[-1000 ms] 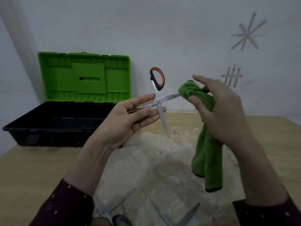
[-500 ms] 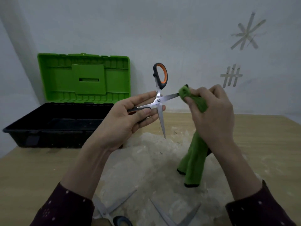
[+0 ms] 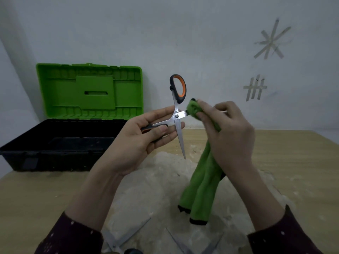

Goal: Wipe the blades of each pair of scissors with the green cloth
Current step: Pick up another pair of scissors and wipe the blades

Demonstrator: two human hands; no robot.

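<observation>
My left hand (image 3: 145, 138) holds a pair of scissors (image 3: 177, 114) with black and orange handles by the lower handle, blades spread wide. One blade points down, the other points right. My right hand (image 3: 227, 132) grips the green cloth (image 3: 200, 191) and pinches its top end around the right-pointing blade, close to the pivot. The rest of the cloth hangs down toward the table. Two more pairs of open scissors lie at the near edge, one at the left (image 3: 126, 235) and one at the right (image 3: 194, 244), partly cut off.
An open toolbox stands at the back left, with a black tray (image 3: 55, 143) and an upright green lid (image 3: 89, 92). A pale crumpled sheet (image 3: 146, 195) covers the middle of the wooden table (image 3: 293, 162). A white wall with tape marks rises behind.
My right hand has closed the cloth around the right-pointing blade and slid inward along it toward the pivot. My left hand has kept the scissors nearly still.
</observation>
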